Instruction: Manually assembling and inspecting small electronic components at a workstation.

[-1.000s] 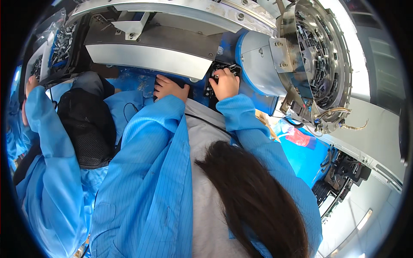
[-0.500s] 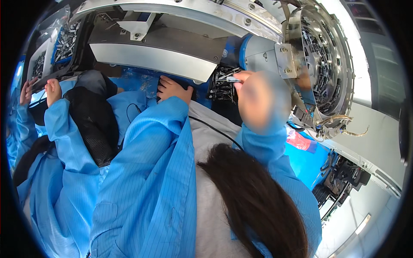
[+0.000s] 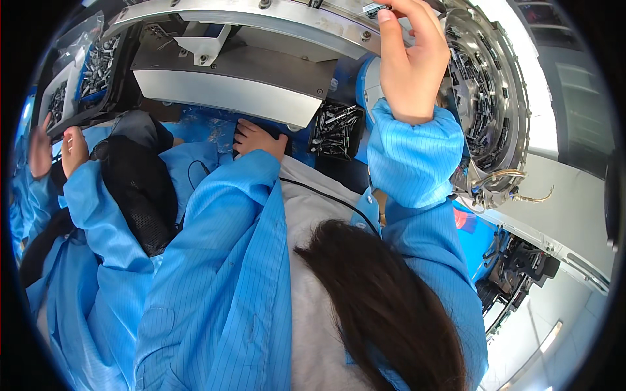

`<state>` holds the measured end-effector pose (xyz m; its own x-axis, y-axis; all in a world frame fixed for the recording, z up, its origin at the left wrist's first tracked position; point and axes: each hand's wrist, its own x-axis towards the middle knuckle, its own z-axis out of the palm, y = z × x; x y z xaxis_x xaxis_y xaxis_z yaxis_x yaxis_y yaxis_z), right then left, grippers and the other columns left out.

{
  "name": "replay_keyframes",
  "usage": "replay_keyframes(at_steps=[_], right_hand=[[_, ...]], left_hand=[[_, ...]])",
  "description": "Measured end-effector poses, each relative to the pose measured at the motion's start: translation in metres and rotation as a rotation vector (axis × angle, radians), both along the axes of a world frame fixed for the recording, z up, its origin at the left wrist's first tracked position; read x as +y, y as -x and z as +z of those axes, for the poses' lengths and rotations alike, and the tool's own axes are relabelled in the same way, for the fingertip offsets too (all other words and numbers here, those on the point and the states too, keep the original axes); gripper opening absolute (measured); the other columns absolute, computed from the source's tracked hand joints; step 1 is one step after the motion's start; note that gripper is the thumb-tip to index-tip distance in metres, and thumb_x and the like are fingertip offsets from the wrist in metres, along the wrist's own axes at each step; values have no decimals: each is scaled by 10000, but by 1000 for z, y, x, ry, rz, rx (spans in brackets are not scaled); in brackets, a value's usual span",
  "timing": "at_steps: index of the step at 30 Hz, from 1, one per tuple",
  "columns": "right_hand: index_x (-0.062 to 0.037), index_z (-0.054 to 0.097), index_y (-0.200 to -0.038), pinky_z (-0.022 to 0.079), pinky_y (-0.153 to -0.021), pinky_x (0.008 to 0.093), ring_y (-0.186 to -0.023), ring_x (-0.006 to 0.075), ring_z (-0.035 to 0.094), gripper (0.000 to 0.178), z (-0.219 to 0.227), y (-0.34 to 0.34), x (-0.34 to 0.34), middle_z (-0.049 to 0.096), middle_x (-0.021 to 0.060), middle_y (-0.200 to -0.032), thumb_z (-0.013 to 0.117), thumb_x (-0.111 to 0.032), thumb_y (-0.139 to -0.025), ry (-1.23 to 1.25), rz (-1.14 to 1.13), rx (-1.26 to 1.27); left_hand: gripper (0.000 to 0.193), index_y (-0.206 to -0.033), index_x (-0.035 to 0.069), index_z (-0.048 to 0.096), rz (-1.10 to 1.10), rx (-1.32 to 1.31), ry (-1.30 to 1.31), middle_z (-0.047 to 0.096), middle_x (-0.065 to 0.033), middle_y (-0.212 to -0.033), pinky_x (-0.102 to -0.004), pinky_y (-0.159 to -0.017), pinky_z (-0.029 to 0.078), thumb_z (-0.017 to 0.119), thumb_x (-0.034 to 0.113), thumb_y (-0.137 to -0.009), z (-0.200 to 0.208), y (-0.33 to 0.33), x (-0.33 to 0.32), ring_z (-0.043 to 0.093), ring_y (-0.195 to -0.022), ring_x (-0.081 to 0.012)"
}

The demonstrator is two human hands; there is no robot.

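My right hand (image 3: 417,68) is raised at the top, over the metal rail, its thumb and fingers pinched around a small silver and dark metal part (image 3: 373,9); the fingertips are partly cut off by the picture's edge. Below it, a black tray (image 3: 314,138) holds many loose, slender metal parts (image 3: 338,124) of silver and black. My left hand (image 3: 259,141) lies with its fingers apart by the edge under the machine's silver front panel, touching something dark. Nothing shows in its grip.
A round metal feeder bowl (image 3: 515,85) with similar parts stands right of my right hand. A silver-fronted machine housing (image 3: 228,98) spans the middle. At left sit a co-worker in blue, hands (image 3: 75,151) raised, and bins of metal parts (image 3: 98,68). A black cable (image 3: 319,189) crosses my lap.
My right hand has risen from above the black tray up to the metal rail, carrying the metal part. My left hand stays in place. The co-worker's hands have shifted slightly.
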<state>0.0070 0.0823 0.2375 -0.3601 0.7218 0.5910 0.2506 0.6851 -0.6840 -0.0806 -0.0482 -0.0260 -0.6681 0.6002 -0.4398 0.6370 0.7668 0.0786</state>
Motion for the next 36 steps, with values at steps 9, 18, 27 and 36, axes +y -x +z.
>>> replay_keyframes(at_steps=[9,18,27,36], right_hand=[[20,629,-962,469,-688,282,-808,233,586,132,2,2,13,603,132,-910,550,24,-857,-182,48,-84],[-54,654,-996,414,-807,360,-839,281,588,190,-9,-14,9,647,101,-930,611,-27,-813,-382,-92,-300],[1,610,-935,482,-689,291,-757,221,603,124,-122,-70,-77,625,110,-842,597,39,-817,293,-65,-39],[-95,680,-910,468,-734,399,-832,290,601,177,-228,-94,-63,613,71,-842,701,-134,-739,483,94,-715]], left_hand=[[1170,-1429,-136,108,7,-1,-8,322,-256,-1433,-507,-996,341,636,599,-688,0,1,1,406,-1233,-380],[1164,-1430,-138,117,-7,16,4,329,-249,-1431,-494,-987,345,630,595,-685,1,-1,0,412,-1224,-372],[1174,-1432,-133,118,3,15,16,345,-241,-1418,-486,-993,340,626,614,-683,0,1,1,412,-1221,-375],[1187,-1434,-130,96,2,-7,5,332,-246,-1429,-493,-1006,336,633,623,-689,0,1,1,404,-1240,-378]])
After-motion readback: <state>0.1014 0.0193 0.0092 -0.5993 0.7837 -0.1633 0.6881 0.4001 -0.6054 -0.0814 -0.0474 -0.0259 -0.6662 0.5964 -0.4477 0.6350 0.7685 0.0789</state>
